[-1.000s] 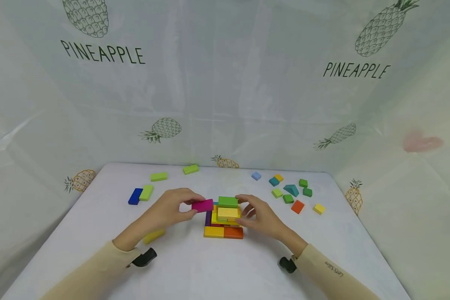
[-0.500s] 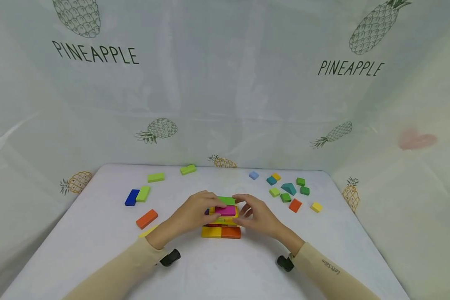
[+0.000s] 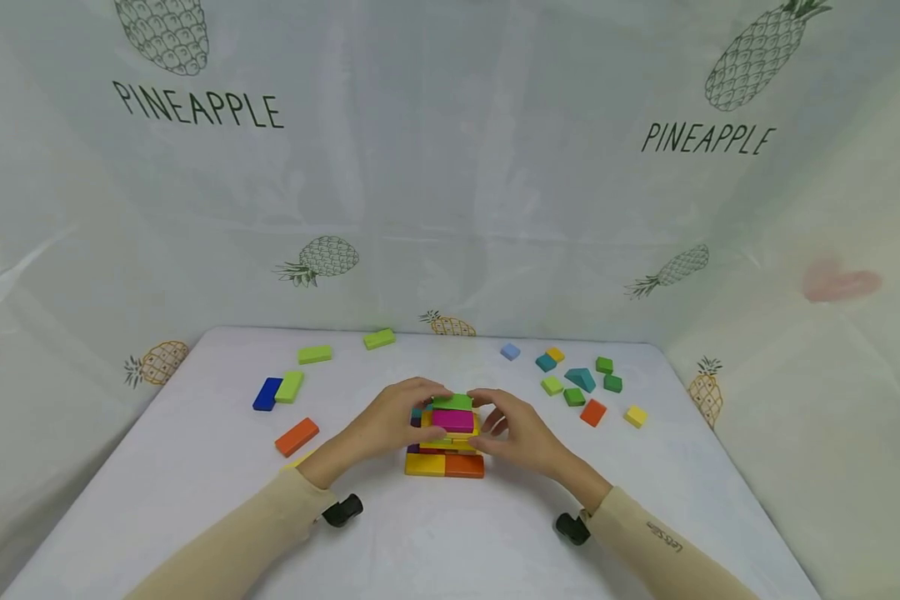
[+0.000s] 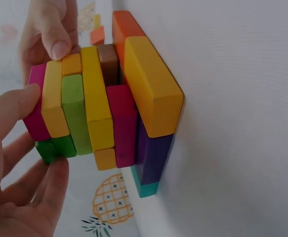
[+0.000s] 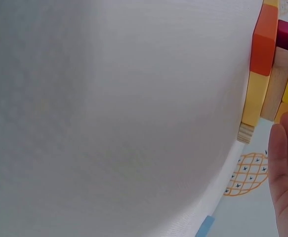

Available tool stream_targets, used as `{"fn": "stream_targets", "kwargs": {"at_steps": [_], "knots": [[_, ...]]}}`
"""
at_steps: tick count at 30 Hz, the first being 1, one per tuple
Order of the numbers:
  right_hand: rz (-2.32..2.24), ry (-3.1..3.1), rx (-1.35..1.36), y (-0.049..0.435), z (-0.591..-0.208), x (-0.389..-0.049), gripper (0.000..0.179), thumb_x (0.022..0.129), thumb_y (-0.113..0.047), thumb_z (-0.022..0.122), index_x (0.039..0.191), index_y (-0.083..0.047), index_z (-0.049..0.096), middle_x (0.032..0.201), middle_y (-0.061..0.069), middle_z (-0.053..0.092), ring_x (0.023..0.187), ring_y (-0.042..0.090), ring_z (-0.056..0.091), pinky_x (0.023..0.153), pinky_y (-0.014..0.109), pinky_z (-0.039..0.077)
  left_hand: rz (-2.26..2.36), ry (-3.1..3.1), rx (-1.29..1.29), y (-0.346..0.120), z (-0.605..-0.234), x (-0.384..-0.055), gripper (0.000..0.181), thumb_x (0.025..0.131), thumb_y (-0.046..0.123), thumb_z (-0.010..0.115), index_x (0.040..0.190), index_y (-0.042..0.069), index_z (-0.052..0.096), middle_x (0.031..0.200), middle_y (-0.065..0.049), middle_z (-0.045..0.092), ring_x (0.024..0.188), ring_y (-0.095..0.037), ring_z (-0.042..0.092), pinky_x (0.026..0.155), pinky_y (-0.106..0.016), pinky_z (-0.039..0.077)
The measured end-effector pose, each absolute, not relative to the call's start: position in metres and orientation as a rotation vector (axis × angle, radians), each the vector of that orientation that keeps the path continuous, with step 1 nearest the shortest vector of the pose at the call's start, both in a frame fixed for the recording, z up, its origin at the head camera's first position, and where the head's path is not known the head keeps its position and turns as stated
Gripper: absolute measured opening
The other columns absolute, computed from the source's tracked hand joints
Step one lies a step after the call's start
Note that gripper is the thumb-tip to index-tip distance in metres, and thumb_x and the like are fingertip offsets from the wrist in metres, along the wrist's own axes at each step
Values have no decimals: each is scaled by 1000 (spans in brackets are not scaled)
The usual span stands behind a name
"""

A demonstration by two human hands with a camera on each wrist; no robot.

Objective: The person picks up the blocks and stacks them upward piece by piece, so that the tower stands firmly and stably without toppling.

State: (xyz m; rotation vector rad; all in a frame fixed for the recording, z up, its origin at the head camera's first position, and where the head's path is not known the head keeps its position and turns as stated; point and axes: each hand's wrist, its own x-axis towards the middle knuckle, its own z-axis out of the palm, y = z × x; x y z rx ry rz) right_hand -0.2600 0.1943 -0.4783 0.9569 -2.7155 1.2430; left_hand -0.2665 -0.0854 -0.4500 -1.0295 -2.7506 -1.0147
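A tower of coloured wooden blocks [image 3: 425,465] stands mid-table. On its top layer lies a magenta block [image 3: 452,420], with a green block [image 3: 452,402] behind it. My left hand [image 3: 399,423] spans this layer from the left. Its thumb touches the magenta block's edge in the left wrist view, while its fingers lie against two green ends [image 4: 63,145]. From the right, my right hand [image 3: 521,431] curls round the upper tower, thumb at the front and index finger at the back. The right wrist view catches only part of its fingers beside the blocks.
An orange block [image 3: 297,437], a blue block [image 3: 267,394] and several lime blocks [image 3: 315,355] lie left of the tower. Back right are several small pieces, including a teal triangular one [image 3: 581,380], a red-orange one [image 3: 593,412] and a yellow one [image 3: 636,417].
My left hand has carried the magenta block rightward onto the tower's front top. Its index finger has then moved back to the green block. My right hand stays at the tower's right side.
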Motion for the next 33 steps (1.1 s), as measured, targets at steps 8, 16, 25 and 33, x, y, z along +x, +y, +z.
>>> {"fn": "stream_targets", "kwargs": {"at_steps": [8,16,25,33], "knots": [[1261,-2729,938,195,-477,-259,71,91,-18,86,153,-17,52,143,-1,63,103,18,70,91,36,62,-1074,-2750,-1021,-84,-452,-267,50,91,31,87,136,21,70,138,1,66,112,-16,64,101,-41,58],[1262,-2730,948,194,-478,-260,71,91,-16,86,153,-15,51,142,-1,62,103,20,71,91,35,62,-1097,-2764,-990,-83,-455,-267,51,90,30,88,137,21,69,138,0,65,112,-16,65,101,-42,59],[1256,-2730,937,194,-479,-260,72,91,-16,87,153,-16,51,142,-1,62,103,19,70,91,35,62,-1097,-2736,-1012,-81,-454,-265,53,91,28,87,140,16,68,138,-3,65,112,-19,65,99,-42,59],[1263,-2730,932,193,-479,-260,71,91,-15,87,153,-17,52,142,-1,63,103,19,70,91,38,63,-1103,-2745,-1010,-82,-454,-264,55,91,27,87,141,16,67,139,-3,65,112,-19,64,99,-43,59]]}}
